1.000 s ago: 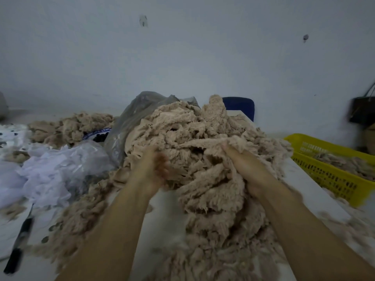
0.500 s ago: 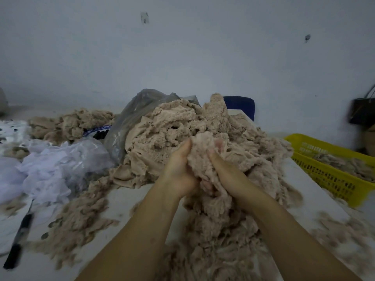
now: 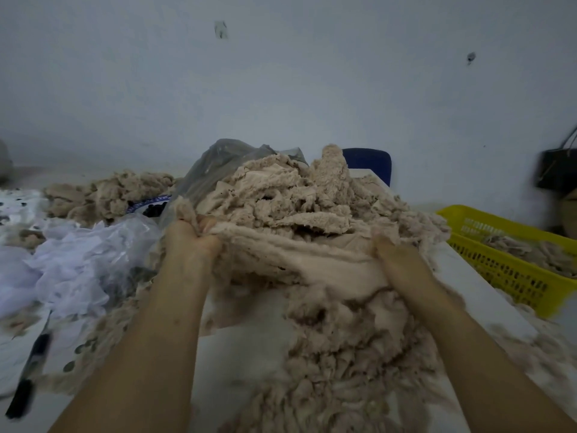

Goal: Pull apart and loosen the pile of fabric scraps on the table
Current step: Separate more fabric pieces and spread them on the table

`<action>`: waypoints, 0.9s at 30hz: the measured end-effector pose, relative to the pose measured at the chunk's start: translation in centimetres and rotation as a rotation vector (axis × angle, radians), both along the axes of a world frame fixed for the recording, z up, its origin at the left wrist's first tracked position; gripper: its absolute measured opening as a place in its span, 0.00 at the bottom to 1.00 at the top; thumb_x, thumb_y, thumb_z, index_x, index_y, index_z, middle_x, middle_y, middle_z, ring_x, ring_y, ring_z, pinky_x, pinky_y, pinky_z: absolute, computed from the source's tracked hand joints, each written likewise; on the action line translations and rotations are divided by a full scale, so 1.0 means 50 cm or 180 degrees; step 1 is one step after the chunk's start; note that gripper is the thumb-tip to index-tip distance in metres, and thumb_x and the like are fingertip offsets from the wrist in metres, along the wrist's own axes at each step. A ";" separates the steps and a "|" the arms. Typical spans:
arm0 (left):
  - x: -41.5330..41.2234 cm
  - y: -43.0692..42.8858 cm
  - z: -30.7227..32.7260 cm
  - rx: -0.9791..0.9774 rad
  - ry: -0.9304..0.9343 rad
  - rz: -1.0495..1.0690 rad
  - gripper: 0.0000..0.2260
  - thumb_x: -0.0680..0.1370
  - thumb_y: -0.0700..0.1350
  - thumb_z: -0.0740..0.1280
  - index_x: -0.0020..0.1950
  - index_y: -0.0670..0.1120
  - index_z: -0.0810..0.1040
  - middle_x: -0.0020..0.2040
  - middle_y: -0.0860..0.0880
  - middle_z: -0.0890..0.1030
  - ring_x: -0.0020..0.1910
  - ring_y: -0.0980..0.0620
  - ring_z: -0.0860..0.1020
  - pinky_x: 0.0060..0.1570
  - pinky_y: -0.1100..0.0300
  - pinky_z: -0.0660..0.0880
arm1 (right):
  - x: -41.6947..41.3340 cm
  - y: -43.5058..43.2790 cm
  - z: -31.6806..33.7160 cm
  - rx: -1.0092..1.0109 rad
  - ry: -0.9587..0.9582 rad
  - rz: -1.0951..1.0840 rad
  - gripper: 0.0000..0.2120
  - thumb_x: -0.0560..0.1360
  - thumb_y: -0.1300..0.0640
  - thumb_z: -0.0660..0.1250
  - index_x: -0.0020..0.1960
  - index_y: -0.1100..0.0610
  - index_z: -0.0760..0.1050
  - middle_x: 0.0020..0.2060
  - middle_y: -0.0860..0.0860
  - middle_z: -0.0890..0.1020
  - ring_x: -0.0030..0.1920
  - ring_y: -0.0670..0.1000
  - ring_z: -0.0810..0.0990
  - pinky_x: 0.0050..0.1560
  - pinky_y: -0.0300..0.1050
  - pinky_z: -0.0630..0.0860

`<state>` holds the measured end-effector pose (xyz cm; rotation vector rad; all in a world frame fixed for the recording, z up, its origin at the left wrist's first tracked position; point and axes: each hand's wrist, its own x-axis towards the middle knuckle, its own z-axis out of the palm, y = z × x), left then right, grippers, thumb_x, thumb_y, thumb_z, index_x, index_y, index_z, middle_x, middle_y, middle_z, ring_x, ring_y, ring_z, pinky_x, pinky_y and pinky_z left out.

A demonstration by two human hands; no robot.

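The pile of fabric scraps (image 3: 312,210) crowds the table (image 3: 249,354); bare top shows between the forearms, a yellow basket (image 3: 505,276) just off its right edge. Left hand (image 3: 190,242) and right hand (image 3: 395,256), well apart, each grip one stretched scrap (image 3: 299,257).

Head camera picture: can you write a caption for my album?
Left hand and right hand stretch a beige fabric piece across the fluffy beige scrap pile.
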<state>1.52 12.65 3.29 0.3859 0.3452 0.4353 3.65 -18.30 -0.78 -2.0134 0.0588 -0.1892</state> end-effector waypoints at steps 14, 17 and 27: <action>-0.011 -0.172 -0.025 0.1662 0.0207 -0.1637 0.05 0.77 0.39 0.68 0.41 0.41 0.81 0.35 0.45 0.81 0.35 0.50 0.79 0.44 0.54 0.79 | -0.008 0.116 0.138 0.2873 -0.0202 0.1106 0.23 0.83 0.44 0.54 0.42 0.57 0.78 0.34 0.50 0.79 0.34 0.47 0.79 0.35 0.40 0.77; -0.031 -0.215 -0.019 0.2435 0.0049 -0.1722 0.17 0.73 0.59 0.72 0.42 0.44 0.84 0.32 0.49 0.81 0.28 0.53 0.77 0.29 0.62 0.75 | -0.009 0.138 0.153 0.3013 -0.0172 0.1140 0.21 0.84 0.46 0.54 0.44 0.58 0.77 0.43 0.54 0.87 0.44 0.51 0.86 0.40 0.48 0.82; -0.016 -0.224 0.003 0.1986 0.0325 -0.1141 0.10 0.76 0.44 0.69 0.53 0.39 0.82 0.47 0.42 0.86 0.47 0.44 0.85 0.49 0.51 0.81 | -0.018 0.150 0.082 0.1149 -0.0029 0.0901 0.20 0.82 0.42 0.54 0.46 0.54 0.77 0.35 0.50 0.84 0.35 0.51 0.84 0.35 0.44 0.78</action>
